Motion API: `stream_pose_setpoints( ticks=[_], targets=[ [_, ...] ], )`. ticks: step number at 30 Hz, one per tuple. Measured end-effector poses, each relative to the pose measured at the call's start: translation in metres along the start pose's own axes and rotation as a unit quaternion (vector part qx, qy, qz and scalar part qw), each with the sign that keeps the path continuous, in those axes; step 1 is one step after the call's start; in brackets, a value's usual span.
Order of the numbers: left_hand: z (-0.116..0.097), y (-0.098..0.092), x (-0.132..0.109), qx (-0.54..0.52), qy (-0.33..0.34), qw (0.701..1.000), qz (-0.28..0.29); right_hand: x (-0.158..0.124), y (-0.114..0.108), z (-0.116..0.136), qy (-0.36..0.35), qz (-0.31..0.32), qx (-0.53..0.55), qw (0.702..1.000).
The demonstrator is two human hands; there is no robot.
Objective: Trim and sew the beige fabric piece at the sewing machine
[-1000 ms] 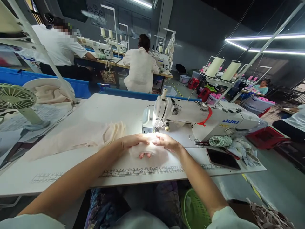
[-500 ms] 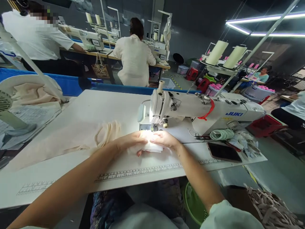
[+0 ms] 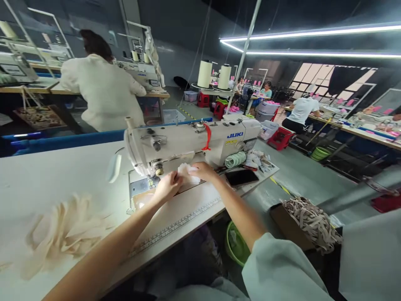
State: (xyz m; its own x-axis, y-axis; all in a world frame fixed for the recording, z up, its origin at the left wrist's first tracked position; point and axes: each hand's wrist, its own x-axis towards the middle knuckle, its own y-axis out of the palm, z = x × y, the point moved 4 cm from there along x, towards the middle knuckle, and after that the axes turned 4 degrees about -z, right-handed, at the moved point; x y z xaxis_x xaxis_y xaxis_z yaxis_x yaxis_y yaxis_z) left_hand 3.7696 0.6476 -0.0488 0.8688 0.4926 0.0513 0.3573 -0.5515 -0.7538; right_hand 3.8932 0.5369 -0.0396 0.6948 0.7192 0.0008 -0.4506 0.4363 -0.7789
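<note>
A small piece of pale fabric [image 3: 189, 177] stretches between my hands, just right of the needle area of a white sewing machine [image 3: 175, 144]. My left hand [image 3: 169, 187] is closed at the fabric's left edge, in front of the presser foot. My right hand [image 3: 204, 172] pinches the fabric's upper right part. To the left, a loose pile of cream fabric strips [image 3: 67, 230] lies on the white tabletop [image 3: 94, 179].
A dark phone [image 3: 242, 177], a coil of pale green cord [image 3: 235, 159] and scraps [image 3: 258, 161] lie right of my hands. Below stand a green basket [image 3: 237, 244] and a box of fabric strips [image 3: 308, 223]. A co-worker [image 3: 103, 88] sits ahead on the left.
My view has swung to the right. My hands have moved with the fabric from under the needle area to its right, and the fabric is now raised between them.
</note>
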Motion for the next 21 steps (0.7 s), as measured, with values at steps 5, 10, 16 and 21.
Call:
stream_pose_setpoints(
  ticks=[5,10,16,21],
  targets=[
    [-0.021,0.013,0.023,0.085,-0.007,0.995,-0.043,-0.015,-0.033,-0.007,-0.059,-0.110,-0.115,0.985],
    [-0.017,0.013,0.024,0.109,0.030,0.991,-0.074,-0.086,-0.061,-0.045,-0.105,-0.101,-0.190,0.971],
    [-0.018,0.013,0.019,0.167,0.089,0.978,-0.089,-0.125,-0.094,-0.106,-0.071,-0.047,-0.410,0.908],
    [-0.031,0.017,0.005,0.198,0.168,0.958,-0.121,-0.113,-0.092,-0.107,-0.123,0.012,-0.483,0.867]
  ],
)
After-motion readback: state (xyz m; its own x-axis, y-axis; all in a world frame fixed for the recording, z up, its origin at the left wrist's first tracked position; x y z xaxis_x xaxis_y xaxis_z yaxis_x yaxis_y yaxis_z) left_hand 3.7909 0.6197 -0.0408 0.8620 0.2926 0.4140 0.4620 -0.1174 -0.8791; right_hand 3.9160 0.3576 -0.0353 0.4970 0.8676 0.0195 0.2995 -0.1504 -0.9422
